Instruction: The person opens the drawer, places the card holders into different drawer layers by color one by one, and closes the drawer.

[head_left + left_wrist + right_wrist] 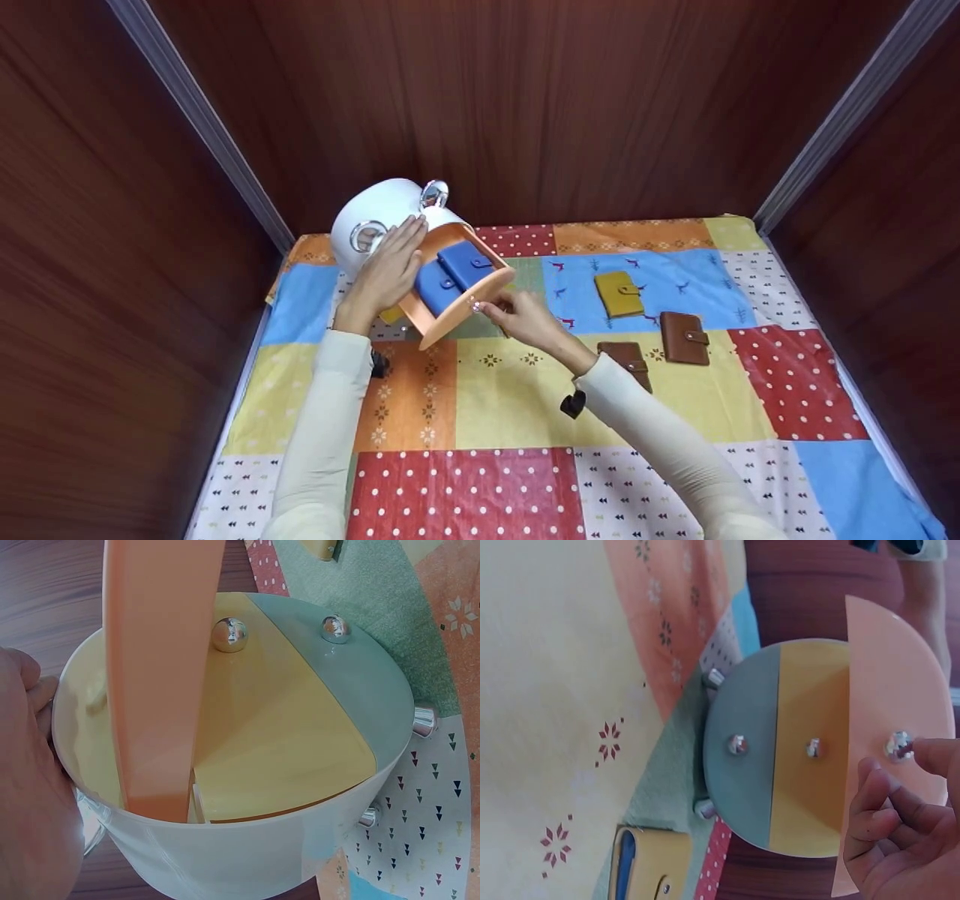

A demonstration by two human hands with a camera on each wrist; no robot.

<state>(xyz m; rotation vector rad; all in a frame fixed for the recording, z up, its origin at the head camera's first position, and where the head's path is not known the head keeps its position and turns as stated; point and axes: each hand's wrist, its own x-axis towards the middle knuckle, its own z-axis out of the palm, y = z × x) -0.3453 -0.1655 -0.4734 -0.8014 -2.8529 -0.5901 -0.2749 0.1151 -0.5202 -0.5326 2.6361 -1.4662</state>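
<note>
A rounded white cabinet (384, 201) with silver feet lies tipped back at the far left of the table. Its orange drawer (450, 319) stands pulled out, with two blue wallets (466, 264) inside. My left hand (390, 271) rests on the cabinet's side, fingers straight, beside the drawer. With the thumb against the drawer's silver knob (898, 745) and the other fingers bent close by, my right hand (529, 321) holds at the drawer's front. Below that drawer, the yellow drawer (810, 795) and the grey-green drawer (741, 709) are closed.
To the right on the patchwork cloth (525, 397) lie a yellow wallet (619, 294) and two brown wallets, one (684, 339) farther right, the other (624, 358) partly behind my right forearm. Wooden panels (562, 112) enclose the table at the back and sides.
</note>
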